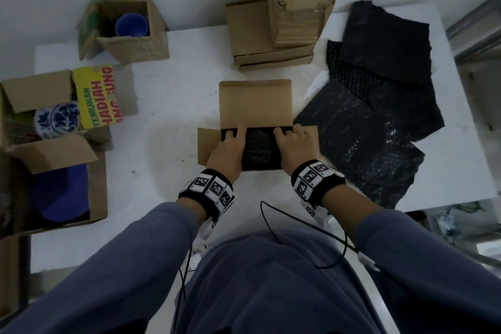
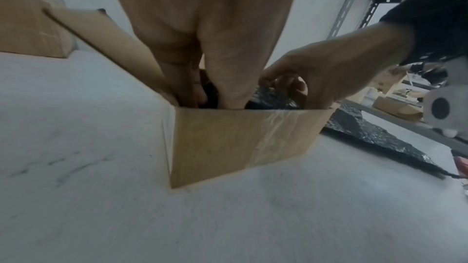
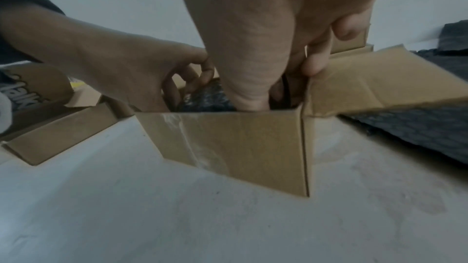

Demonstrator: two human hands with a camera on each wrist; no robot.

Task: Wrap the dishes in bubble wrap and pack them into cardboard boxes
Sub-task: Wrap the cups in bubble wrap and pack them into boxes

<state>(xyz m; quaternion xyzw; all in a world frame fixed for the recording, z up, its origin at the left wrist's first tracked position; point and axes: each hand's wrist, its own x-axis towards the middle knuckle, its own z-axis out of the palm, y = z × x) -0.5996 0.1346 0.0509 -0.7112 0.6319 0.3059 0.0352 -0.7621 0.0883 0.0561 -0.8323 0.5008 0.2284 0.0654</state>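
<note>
A small open cardboard box (image 1: 254, 103) stands at mid-table with its flaps spread; its near wall (image 2: 240, 139) (image 3: 240, 143) faces both wrist cameras. Inside lies a dish wrapped in black bubble wrap (image 1: 259, 148) (image 2: 273, 99) (image 3: 205, 97). My left hand (image 1: 229, 144) (image 2: 215, 91) reaches into the box at the bundle's left side, fingers down between bundle and wall. On the bundle's right side is my right hand (image 1: 294, 141) (image 3: 253, 87), its fingers curled over it. Both hands hold the bundle; its lower part is hidden by the box.
At the left stand open boxes holding a blue bowl (image 1: 132, 25), a blue-and-white patterned dish (image 1: 57, 119) and a blue plate (image 1: 62, 192). Flat and upright cardboard boxes (image 1: 271, 35) are stacked behind. Black bubble-wrap sheets (image 1: 379, 116) cover the table's right side.
</note>
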